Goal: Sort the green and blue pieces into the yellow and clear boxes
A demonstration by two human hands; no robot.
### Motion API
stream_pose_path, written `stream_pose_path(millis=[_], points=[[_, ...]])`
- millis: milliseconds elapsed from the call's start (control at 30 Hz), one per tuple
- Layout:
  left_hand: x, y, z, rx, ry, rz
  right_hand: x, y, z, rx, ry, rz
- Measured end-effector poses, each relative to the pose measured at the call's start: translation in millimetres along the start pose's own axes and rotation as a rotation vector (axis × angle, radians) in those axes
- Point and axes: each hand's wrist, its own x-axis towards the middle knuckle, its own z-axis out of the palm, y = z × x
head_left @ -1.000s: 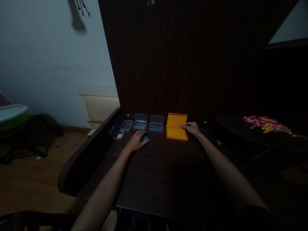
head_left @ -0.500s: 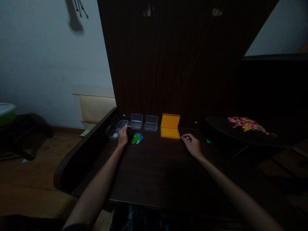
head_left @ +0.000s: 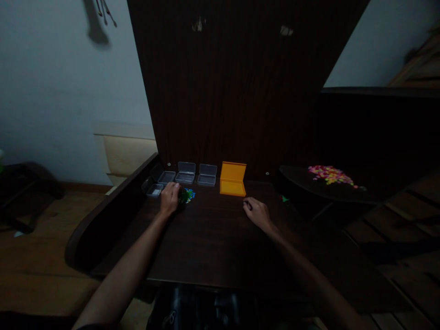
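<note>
My left hand (head_left: 169, 198) is at the left edge of a small pile of green and blue pieces (head_left: 189, 195), its fingers curled down and partly covering them. Whether it holds a piece is hidden. My right hand (head_left: 257, 212) rests on the desk just in front of an open orange box (head_left: 233, 187), fingers curled in; anything inside them is too small or dark to see. Behind my left hand stand several clear hinged boxes with raised lids, among them one clear box (head_left: 207, 179) beside the orange box and another clear box (head_left: 185, 177) to its left.
A pile of pink and yellow pieces (head_left: 332, 175) lies on a dark curved shelf (head_left: 309, 185) at the right. A green scrap (head_left: 284, 199) is near that shelf. A raised side panel (head_left: 113, 206) borders the dark desk (head_left: 206, 243) on the left.
My left hand has lowered onto the pile's left edge, its fingers now curled where they pointed outward. My right hand has drawn slightly back from the orange box. The view has turned slightly right.
</note>
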Motion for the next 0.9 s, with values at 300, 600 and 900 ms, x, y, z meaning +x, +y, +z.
stream_pose_path(millis=[300,600,900], points=[[-22,51,-12.5,0.048,0.009,0.267,-1,1,-1,0.028,-0.017,-0.004],[-191,112,-38.2,-0.043,-0.203,0.823,0,7,6,0.05,-0.009,-0.073],[-288,39,-55.0,0.235,-0.798,0.495,0,11,10,0.074,-0.02,-0.135]])
